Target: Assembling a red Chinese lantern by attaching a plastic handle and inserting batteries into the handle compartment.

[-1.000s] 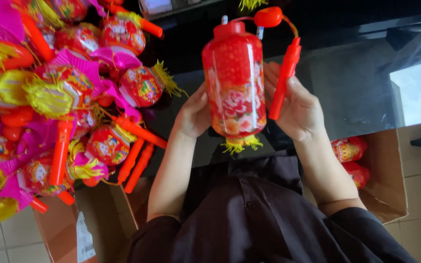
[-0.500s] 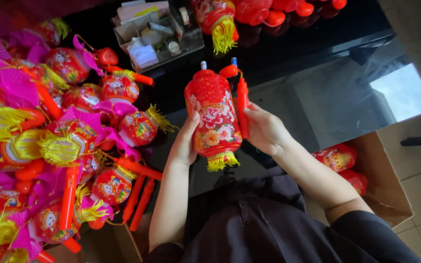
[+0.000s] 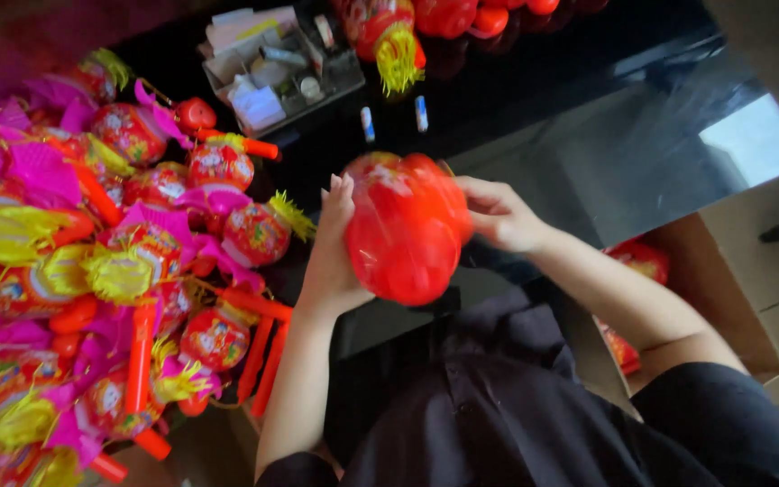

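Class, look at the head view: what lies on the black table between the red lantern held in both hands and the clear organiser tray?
Two small upright tubes stand between lantern and tray on the table.

Two hands, one held lantern, two small tubes, one tray.
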